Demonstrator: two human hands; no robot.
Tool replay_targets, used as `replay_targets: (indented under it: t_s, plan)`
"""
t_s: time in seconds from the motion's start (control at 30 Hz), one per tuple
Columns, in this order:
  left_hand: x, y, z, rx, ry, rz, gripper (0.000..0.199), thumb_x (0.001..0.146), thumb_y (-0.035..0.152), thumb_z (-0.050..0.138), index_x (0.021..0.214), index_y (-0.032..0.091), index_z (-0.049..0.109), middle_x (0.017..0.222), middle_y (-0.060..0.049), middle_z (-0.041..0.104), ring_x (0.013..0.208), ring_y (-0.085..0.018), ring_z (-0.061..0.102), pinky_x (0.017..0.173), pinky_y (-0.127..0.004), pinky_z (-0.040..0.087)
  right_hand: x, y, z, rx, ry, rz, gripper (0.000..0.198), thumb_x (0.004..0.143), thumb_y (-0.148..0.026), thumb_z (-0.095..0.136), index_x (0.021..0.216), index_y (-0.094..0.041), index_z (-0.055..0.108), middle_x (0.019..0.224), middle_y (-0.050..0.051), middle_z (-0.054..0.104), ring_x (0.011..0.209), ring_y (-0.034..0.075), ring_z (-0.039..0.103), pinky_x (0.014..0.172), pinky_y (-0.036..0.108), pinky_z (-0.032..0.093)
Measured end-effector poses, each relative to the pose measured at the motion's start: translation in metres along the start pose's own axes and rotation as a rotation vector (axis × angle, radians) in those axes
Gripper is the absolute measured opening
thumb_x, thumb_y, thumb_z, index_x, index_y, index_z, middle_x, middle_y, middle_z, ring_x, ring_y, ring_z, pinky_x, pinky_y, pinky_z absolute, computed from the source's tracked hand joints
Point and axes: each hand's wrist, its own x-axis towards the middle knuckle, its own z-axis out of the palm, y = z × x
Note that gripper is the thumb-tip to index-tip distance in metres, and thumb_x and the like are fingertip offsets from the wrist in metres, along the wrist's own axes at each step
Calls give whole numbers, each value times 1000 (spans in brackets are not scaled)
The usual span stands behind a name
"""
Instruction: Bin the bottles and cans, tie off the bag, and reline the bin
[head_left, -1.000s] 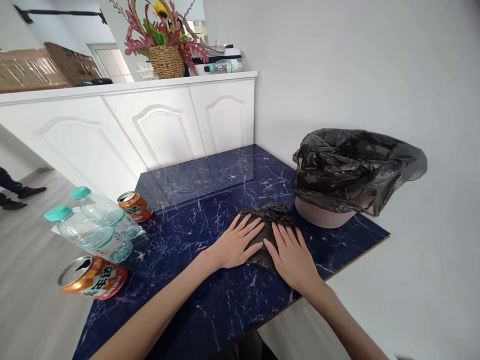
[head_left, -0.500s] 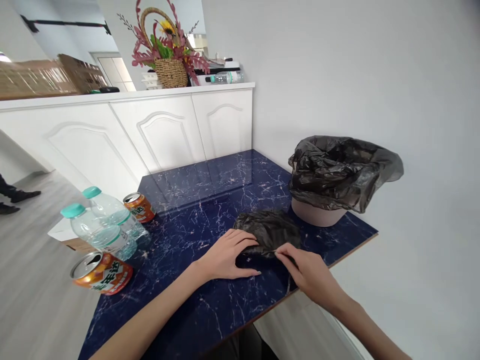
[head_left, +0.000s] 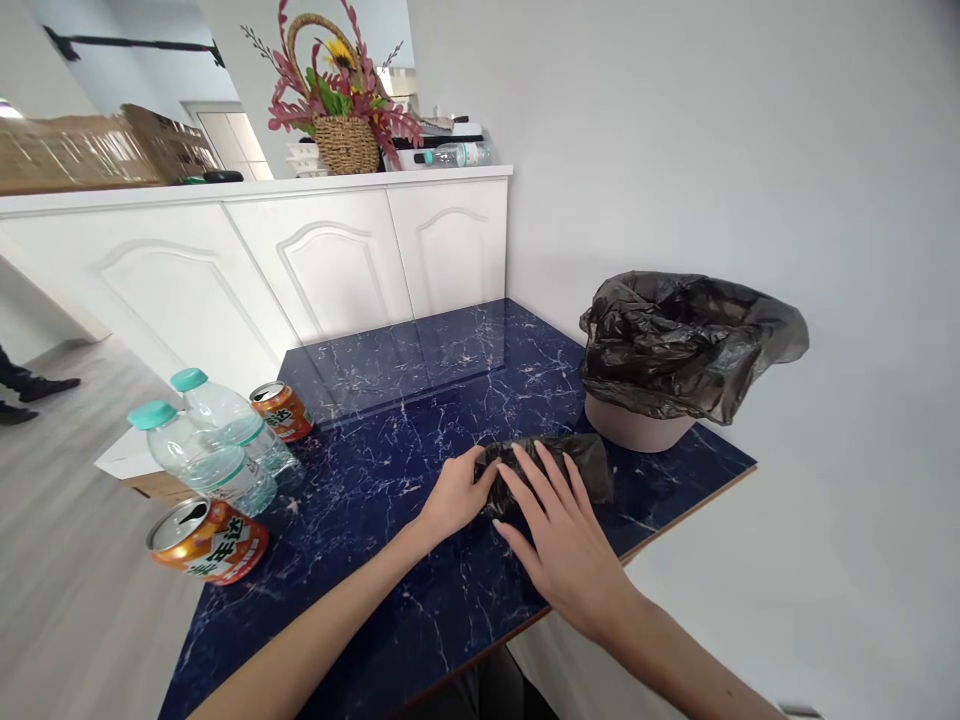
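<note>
A folded black plastic bag (head_left: 596,468) lies flat on the dark blue marbled table (head_left: 420,580), close to its right edge. At the bag's left end, my left hand (head_left: 456,494) grips it between thumb and fingers. My right hand (head_left: 566,560) rests flat on top of the bag, fingers stretched out and apart, covering much of its middle. Behind the bag stands a pinkish bin (head_left: 637,430), lined with another black bag (head_left: 667,350) that hangs over its rim.
On the table's left side stand two clear bottles (head_left: 210,470) with teal caps and two orange cans, one nearer (head_left: 210,540) and one farther (head_left: 281,410). A white box (head_left: 139,465) is beside them. White cabinets (head_left: 330,265) and a grey wall (head_left: 675,150) border the table.
My right hand has let go of the bag's near edge and now lies spread over it. My left hand has changed to a grip on the left end. The bag looks flatter and narrower.
</note>
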Motion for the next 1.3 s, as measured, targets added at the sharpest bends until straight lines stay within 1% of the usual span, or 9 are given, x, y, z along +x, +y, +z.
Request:
replay_targets:
  t_s: [0.17, 0.33, 0.47, 0.57, 0.7, 0.8, 0.9, 1.1, 1.3]
  plan:
    - [12, -15, 13, 104, 67, -43, 17, 106, 34, 54, 115, 22, 62, 95, -7, 78, 83, -27, 77, 70, -34, 56, 13, 40, 44, -134, -158, 141, 61, 114, -54, 32, 166, -25, 47, 177, 13, 34, 163, 42, 29, 129, 71, 25]
    - [9, -24, 17, 246, 141, 41, 24, 107, 32, 53, 129, 21, 58, 127, -14, 69, 117, -34, 68, 97, -48, 54, 8, 52, 49, -115, -207, 140, 64, 114, -57, 30, 168, -26, 44, 178, 11, 31, 165, 38, 26, 132, 64, 23]
    - [1, -39, 6, 259, 185, 103, 27, 109, 33, 50, 132, 20, 57, 132, -15, 63, 123, -34, 60, 105, -55, 50, 10, 56, 47, -99, -235, 129, 65, 114, -59, 29, 170, -28, 39, 179, 9, 28, 166, 36, 24, 133, 64, 23]
    - [-8, -52, -6, 211, 224, 117, 25, 110, 31, 47, 131, 20, 56, 132, -15, 62, 124, -33, 60, 107, -55, 50, 6, 49, 43, -89, -215, 141, 66, 114, -60, 30, 169, -26, 41, 180, 10, 26, 166, 38, 24, 131, 66, 26]
    - [-20, -59, -16, 106, 290, 107, 22, 112, 30, 42, 129, 20, 53, 128, -14, 62, 122, -27, 63, 107, -49, 53, -21, 13, 41, -92, -72, 173, 68, 110, -61, 43, 171, -33, 37, 181, 7, 24, 165, 46, 22, 128, 73, 27]
    - [-25, -59, -17, 39, 310, 96, 18, 111, 30, 47, 124, 21, 56, 123, -12, 64, 118, -26, 64, 105, -46, 56, -47, -12, 50, -86, -41, 222, 74, 105, -65, 50, 172, -37, 34, 180, 7, 25, 160, 53, 29, 121, 80, 33]
    - [-26, -59, -15, -16, 319, 86, 17, 109, 30, 52, 123, 22, 57, 122, -11, 64, 118, -26, 65, 105, -47, 56, -56, -21, 64, -76, -43, 273, 75, 104, -68, 48, 169, -31, 44, 178, 12, 32, 159, 57, 30, 120, 81, 33]
    - [-26, -64, -14, -133, 349, 57, 16, 108, 32, 53, 119, 22, 57, 118, -11, 64, 114, -26, 67, 102, -47, 57, -5, 1, 82, -137, -88, 308, 85, 107, -70, 36, 163, -8, 50, 173, 24, 37, 162, 55, 20, 127, 72, 26]
    - [-27, -65, -13, -209, 357, 4, 15, 108, 33, 53, 117, 22, 56, 117, -10, 63, 112, -25, 66, 100, -45, 56, 80, 62, 104, -225, -227, 356, 88, 108, -68, 31, 164, -1, 44, 173, 26, 35, 161, 53, 24, 129, 66, 22]
